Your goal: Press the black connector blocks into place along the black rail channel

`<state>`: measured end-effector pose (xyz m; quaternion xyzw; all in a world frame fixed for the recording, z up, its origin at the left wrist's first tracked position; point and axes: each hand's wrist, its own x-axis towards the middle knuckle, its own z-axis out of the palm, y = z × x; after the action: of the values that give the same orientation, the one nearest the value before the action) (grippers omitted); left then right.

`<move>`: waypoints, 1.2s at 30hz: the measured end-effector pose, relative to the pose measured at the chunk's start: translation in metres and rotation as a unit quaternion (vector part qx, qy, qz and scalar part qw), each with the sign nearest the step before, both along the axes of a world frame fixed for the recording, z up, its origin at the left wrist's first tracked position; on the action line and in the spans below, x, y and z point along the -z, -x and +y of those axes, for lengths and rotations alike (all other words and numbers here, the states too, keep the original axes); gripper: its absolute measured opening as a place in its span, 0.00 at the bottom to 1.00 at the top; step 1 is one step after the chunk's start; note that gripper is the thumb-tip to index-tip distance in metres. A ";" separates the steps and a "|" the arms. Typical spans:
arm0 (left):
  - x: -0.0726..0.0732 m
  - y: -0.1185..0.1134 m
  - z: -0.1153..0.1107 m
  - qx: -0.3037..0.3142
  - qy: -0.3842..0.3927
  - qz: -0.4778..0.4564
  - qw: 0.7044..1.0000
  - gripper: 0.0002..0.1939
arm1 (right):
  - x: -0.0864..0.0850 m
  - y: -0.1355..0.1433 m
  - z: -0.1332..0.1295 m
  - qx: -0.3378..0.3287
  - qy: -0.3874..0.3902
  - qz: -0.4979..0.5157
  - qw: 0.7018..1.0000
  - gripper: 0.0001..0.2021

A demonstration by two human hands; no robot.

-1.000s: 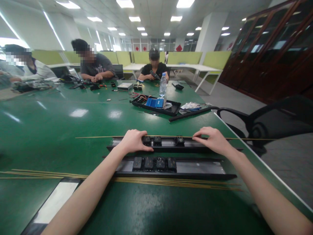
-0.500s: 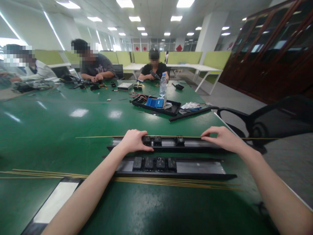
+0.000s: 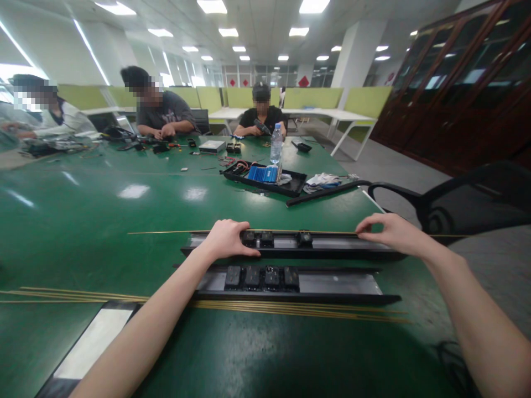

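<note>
Hands steadying a long part: left hand (image 3: 226,239) curls closed over the far black rail (image 3: 290,246), pinning its left end; right hand (image 3: 392,232) presses loosely spread fingertips near the right end. Rail lies flat on the glossy green desk (image 3: 103,221), carrying three blocky sockets (image 3: 265,239); a thin brass rod (image 3: 166,232) runs just behind, a matching rail (image 3: 290,282) nearer.
</note>
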<state>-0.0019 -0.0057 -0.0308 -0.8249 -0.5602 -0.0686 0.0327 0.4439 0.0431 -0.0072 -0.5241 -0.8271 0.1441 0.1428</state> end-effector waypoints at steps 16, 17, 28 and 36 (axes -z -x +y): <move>-0.002 -0.001 -0.001 -0.008 0.005 0.002 1.000 0.36 | -0.004 -0.021 0.002 0.045 0.028 -0.015 0.998 0.09; -0.002 -0.001 -0.001 -0.007 0.004 0.002 1.000 0.36 | -0.003 -0.022 0.002 0.047 0.029 -0.014 0.998 0.09; 0.000 0.001 0.000 0.005 -0.009 0.009 1.000 0.38 | -0.003 -0.041 0.005 0.083 0.062 -0.014 0.995 0.11; 0.000 0.000 0.000 0.006 -0.007 0.011 1.000 0.38 | -0.011 -0.058 0.005 0.103 -0.012 -0.036 0.994 0.12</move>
<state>-0.0022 -0.0061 -0.0303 -0.8285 -0.5546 -0.0634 0.0445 0.5018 0.0479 0.0035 -0.6098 -0.7749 0.0993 0.1334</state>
